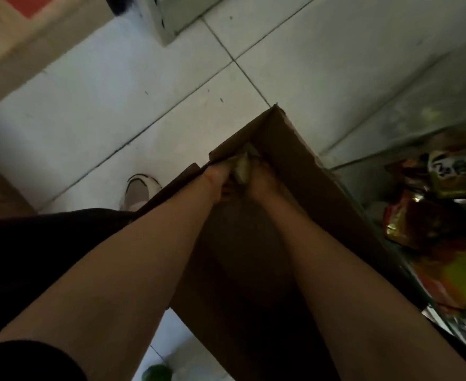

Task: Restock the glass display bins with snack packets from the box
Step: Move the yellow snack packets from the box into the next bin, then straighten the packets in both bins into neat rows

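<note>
Head view: both hands reach deep into the box [295,171]. The left hand [216,178] and right hand [265,180] grasp a greenish snack packet [243,167] at its far corner. The display bin [446,215] lies right of the box. Dim depth risks a fumbled grip.

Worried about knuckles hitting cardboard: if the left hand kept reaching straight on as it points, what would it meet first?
Probably the greenish packet touching the left hand, then the box's far corner; depth is dim and unclear.
</note>
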`<state>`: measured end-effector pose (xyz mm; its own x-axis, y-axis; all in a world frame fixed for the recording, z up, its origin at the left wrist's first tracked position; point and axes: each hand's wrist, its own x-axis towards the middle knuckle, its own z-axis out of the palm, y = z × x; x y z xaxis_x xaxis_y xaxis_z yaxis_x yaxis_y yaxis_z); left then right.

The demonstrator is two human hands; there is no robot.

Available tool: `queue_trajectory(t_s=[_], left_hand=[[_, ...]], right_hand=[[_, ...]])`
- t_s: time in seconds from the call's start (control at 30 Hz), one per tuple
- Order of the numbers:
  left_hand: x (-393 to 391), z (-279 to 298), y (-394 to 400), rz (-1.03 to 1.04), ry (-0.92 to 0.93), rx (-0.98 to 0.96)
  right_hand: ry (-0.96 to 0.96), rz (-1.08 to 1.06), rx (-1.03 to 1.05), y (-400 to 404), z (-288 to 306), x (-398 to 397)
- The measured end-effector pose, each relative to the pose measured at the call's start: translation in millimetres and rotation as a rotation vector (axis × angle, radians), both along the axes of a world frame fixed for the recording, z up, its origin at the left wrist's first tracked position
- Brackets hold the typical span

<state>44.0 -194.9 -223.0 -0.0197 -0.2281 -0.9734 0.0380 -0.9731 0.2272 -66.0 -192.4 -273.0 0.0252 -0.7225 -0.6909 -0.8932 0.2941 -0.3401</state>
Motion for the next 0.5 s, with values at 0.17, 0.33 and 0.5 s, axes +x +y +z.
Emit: queue_trajectory(t_s=[0.17,0.33,0.5], left_hand=[[-3,29,13,0.139,0.115,0.001],[-4,116,40,0.175,0.346,-0.129],[-7,256,79,0.055,0.534,-0.501]], right_hand=[[-0.254,-0.452,0.16,35,56,0],[-0.654,-0.88,0.207,79,182,-11],[-1.29,-1.086,0.166,130,322,-31]])
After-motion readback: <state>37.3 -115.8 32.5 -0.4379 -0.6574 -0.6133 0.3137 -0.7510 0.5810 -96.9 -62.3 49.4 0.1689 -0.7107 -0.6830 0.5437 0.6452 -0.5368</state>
